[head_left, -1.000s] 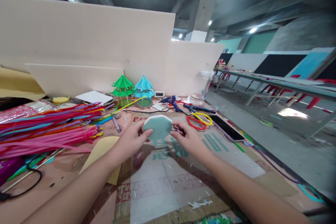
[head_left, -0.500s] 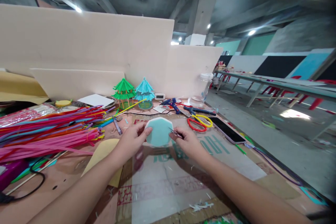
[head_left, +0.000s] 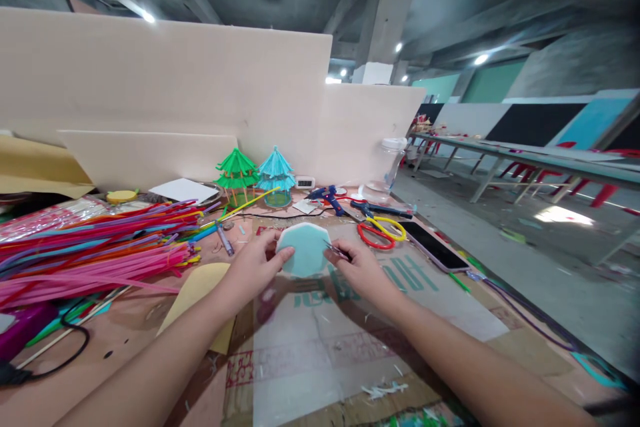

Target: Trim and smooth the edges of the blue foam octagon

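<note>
A pale teal many-sided foam piece [head_left: 306, 250] is held upright over the table, its flat face toward me. My left hand [head_left: 253, 267] grips its left edge, thumb on the front. My right hand [head_left: 361, 269] is closed at the piece's right edge, pinching a small thin dark tool [head_left: 334, 251] whose tip touches the rim. Below the hands lies a clear plastic sheet [head_left: 320, 340] over printed cardboard.
A heap of pink and coloured straws [head_left: 95, 247] fills the left. Green [head_left: 235, 172] and blue [head_left: 275, 173] straw pagodas stand at the back by white boards. Red and yellow scissors [head_left: 379, 232], a blue glue gun [head_left: 327, 197], a phone [head_left: 434, 248] and a jar [head_left: 390, 160] lie to the right.
The foam piece and both hands stayed nearly in place; the piece turned slightly and my right hand's tool came against its right edge. The view shifted a little.
</note>
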